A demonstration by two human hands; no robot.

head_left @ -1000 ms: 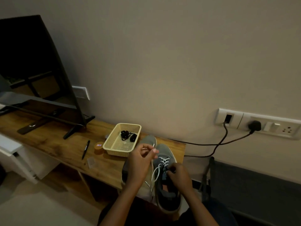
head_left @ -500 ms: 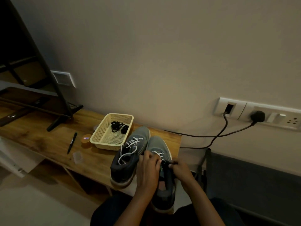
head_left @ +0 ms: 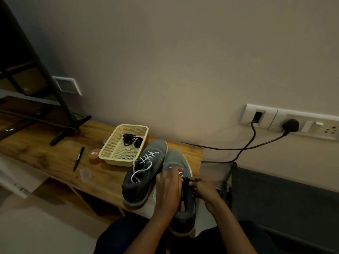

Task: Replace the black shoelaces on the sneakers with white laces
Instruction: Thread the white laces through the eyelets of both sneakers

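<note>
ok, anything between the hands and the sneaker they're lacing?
Nothing visible. Both hands are on the near sneaker: the left hand lies over its lacing and hides the eyelets there, and the right hand pinches its dark upper edge. The other sneaker sits beside it to the left, with the basket behind that. Neither is in the way.

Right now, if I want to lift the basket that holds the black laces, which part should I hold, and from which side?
Probably the long left rim of the basket, taken from above and from the left. The rim turns out into a lip that fingers can hook, and bare table lies beside it there. The left sneaker lies close along the right side.
</note>
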